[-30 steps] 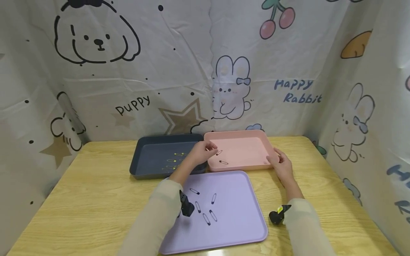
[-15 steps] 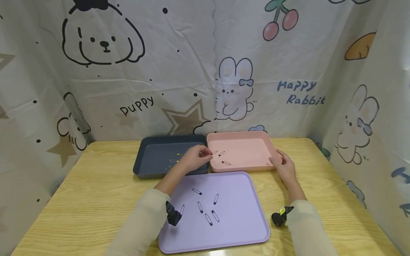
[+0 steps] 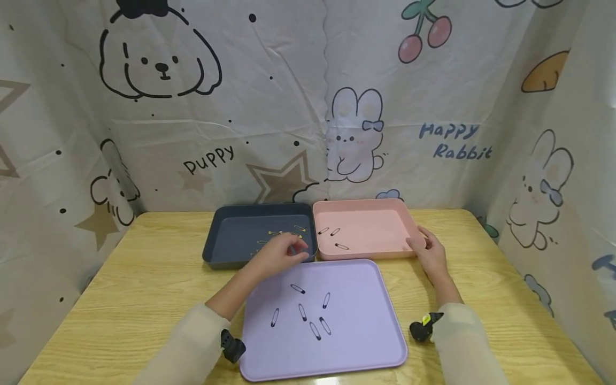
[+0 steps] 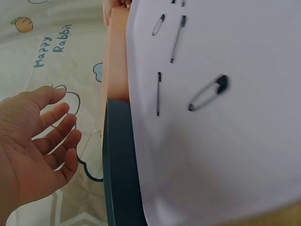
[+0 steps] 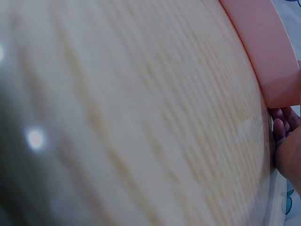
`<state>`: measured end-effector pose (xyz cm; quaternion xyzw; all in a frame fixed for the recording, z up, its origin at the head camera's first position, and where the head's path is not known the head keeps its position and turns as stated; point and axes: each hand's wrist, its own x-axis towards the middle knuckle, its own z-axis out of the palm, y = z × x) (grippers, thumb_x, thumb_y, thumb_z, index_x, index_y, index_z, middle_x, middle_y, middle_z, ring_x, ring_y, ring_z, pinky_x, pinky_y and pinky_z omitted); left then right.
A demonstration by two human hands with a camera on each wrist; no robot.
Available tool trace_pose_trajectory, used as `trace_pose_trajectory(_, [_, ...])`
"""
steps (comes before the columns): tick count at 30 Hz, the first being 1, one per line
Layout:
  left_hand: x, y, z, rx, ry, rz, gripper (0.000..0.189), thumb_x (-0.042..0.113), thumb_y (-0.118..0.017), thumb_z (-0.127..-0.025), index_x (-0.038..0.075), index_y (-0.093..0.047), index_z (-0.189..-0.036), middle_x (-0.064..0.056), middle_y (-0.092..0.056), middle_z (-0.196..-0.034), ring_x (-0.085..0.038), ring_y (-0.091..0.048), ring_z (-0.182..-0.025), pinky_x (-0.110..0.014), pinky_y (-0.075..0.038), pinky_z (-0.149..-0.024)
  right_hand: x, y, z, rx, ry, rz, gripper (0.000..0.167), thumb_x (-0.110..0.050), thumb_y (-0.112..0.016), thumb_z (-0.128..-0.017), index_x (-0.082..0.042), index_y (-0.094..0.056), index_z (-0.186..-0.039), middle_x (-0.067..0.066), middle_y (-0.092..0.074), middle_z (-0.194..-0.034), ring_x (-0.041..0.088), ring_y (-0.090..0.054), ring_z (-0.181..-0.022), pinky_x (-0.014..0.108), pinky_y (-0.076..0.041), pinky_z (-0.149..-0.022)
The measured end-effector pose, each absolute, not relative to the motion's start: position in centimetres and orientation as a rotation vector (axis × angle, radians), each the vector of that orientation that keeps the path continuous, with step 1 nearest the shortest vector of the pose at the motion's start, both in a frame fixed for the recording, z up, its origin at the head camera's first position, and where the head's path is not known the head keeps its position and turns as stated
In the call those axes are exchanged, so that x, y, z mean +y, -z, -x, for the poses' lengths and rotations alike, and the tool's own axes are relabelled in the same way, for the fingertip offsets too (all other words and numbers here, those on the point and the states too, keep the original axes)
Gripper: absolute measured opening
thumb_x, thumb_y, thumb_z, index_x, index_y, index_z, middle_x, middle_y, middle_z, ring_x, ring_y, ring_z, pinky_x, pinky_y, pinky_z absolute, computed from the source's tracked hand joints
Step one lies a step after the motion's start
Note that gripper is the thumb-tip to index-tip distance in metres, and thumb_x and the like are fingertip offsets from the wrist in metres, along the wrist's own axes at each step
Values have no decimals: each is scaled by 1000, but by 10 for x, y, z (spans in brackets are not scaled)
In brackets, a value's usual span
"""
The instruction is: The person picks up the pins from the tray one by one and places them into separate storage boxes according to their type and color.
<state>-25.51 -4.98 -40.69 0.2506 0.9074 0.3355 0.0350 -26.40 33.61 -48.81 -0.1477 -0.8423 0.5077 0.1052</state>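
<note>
My left hand [image 3: 280, 253] hovers over the front right of the dark blue tray [image 3: 226, 258] with loosely bent fingers. In the left wrist view nothing lies between those fingers. Several yellowish safety pins [image 3: 300, 228] rest in the blue tray, some hidden by the hand. The pink tray [image 3: 370, 224] beside it holds three dark-headed safety pins [image 3: 341, 246] near its left end. My right hand [image 3: 431, 256] grips the pink tray's front right corner, thumb over the rim. Several more black-headed safety pins [image 3: 302, 312] are spread on the lilac tray [image 3: 356, 342] in front.
All the trays stand on a wood-grain table [image 3: 144, 299]. A printed cloth [image 3: 269, 107] hangs behind the table and along both sides. The blue and pink trays sit side by side at the back, just behind the lilac tray.
My left hand released a safety pin at the pink tray's left end and moved left and toward me, over the blue tray. The right hand stays on the pink tray's corner.
</note>
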Motion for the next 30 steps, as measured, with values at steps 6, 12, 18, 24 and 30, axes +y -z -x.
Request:
trace_pose_trajectory(6, [-64, 415, 242, 2811, -985, -766, 22, 22, -66, -86, 8, -68, -102, -1, -61, -93, -14, -53, -81, -28, -45, -74, 336, 488, 264, -2471, -1496, 415, 65, -39, -58, -90, -16, -34, -146, 17, -44, -135, 14, -37, -104, 8, -32, -72])
trace_pose_trajectory(12, [-79, 421, 231, 2834, -921, -804, 23, 24, -66, -86, 7, -68, -101, -3, -62, -93, -19, -54, -84, -30, -45, -75, 335, 487, 263, -2479, -1492, 408, 66, -39, -57, -91, -14, -33, -146, 18, -42, -139, 15, -38, -109, 6, -32, -74])
trace_pose_trajectory(18, [-91, 426, 216, 2818, -826, -762, 21, 26, -66, -85, 10, -68, -100, -1, -60, -91, -16, -53, -83, -31, -45, -74, 335, 487, 262, -2483, -1505, 429, 65, -39, -57, -91, -14, -32, -146, 18, -42, -138, 16, -38, -111, 7, -33, -75])
trace_pose_trajectory(24, [-98, 432, 203, 2823, -763, -830, 18, 24, -68, -84, 11, -68, -96, 1, -60, -87, -14, -53, -82, -31, -45, -74, 335, 487, 263, -2466, -1506, 412, 65, -38, -58, -90, -14, -34, -145, 18, -44, -137, 15, -39, -108, 6, -33, -73])
trace_pose_trajectory(30, [-106, 442, 196, 2816, -683, -874, 17, 26, -68, -83, 12, -67, -93, 6, -58, -83, -10, -51, -77, -28, -45, -71, 336, 489, 263, -2474, -1497, 399, 64, -38, -58, -90, -14, -35, -145, 18, -44, -136, 15, -39, -105, 7, -34, -72])
